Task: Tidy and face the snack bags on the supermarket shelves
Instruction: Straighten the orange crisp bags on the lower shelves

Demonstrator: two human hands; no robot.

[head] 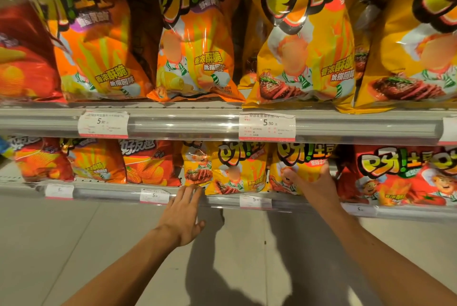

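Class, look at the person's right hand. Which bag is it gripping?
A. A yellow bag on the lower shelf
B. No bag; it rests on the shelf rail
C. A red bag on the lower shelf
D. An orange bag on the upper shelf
A: the right hand has its grip on the yellow bag on the lower shelf, thumb on the bag's front and fingers at its right edge.

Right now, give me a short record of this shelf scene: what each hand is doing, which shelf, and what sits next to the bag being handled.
left hand: open, fingers straight, tips at the lower shelf edge
right hand: grips a yellow snack bag on the lower shelf
left neighbour: another yellow bag
right neighbour: red bags
upper shelf: orange bags, then yellow
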